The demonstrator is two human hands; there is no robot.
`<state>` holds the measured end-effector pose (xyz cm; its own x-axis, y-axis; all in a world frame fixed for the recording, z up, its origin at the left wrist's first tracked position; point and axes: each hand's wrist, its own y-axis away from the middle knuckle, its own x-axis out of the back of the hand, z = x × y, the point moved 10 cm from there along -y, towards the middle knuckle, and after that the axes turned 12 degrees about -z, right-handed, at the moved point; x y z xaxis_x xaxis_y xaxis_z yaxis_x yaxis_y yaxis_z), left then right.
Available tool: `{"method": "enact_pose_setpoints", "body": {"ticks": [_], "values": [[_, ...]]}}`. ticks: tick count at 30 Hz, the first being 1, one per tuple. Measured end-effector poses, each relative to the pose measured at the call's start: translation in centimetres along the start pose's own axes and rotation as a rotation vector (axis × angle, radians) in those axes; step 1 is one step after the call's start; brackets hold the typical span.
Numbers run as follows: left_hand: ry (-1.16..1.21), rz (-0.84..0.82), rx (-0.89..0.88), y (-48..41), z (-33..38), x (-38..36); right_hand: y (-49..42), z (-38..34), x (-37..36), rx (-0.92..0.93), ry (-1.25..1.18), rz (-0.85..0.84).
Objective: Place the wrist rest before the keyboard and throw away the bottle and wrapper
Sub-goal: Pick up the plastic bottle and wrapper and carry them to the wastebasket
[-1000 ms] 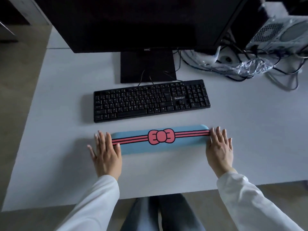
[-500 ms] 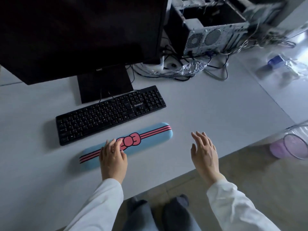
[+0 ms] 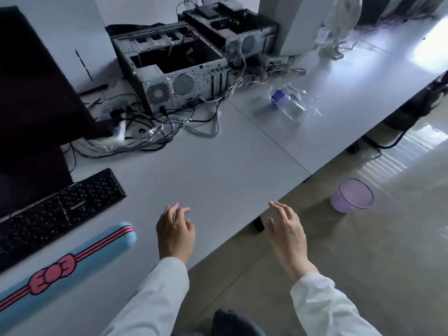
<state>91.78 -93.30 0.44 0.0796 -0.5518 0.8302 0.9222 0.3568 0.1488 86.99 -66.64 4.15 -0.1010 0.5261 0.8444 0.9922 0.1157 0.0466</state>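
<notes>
At the bottom of the frame two hands hover with released grips, the left hand over the white counter and the right hand past its edge, both holding nothing. At lower left lies one blue wrist rest with a pink bow, just before one black keyboard whose logo is too blurred to read. One purple bin stands on the floor at right; farther off, one clear bottle with a blue cap lies beside one crumpled clear wrapper, near two open computer cases.
</notes>
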Motion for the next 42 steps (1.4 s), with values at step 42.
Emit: {"method": "enact_pose_setpoints", "body": {"ticks": [42], "values": [[0.479, -0.198, 0.344, -31.4, 32.4, -17.8, -40.4, 24.5, 11.9, -0.376, -0.391, -0.189]]}}
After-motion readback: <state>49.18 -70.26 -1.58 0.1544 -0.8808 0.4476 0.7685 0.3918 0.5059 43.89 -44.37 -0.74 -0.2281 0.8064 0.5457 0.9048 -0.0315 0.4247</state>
